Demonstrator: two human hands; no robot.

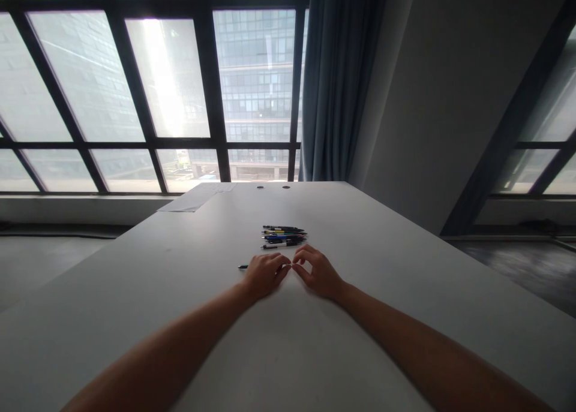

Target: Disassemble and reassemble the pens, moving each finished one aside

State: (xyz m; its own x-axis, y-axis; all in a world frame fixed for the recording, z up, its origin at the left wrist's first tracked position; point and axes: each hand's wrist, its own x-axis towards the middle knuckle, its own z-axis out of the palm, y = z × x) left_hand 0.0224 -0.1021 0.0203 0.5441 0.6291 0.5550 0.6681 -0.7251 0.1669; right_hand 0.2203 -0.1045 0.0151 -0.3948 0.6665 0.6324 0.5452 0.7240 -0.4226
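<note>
Tall dark-framed windows (180,88) filled the far wall, with a blue curtain (335,82) hanging where they met a plain grey wall. Below them the pale tabletop (135,292) ran wide and bare on its left side, its left edge slanting away toward a sheet of paper (193,199) lying at the far corner. The left hand (263,274) rested knuckles-up near the middle, fingers curled over a pen (243,267) whose dark end stuck out to the left; its other end met the right hand (317,271), which pinched the tip between narrowed fingers. Just beyond both hands lay a small bundle of pens (284,237), side by side, near but not touching them. To the right the surface stayed open out to its long right edge, with floor beyond.
</note>
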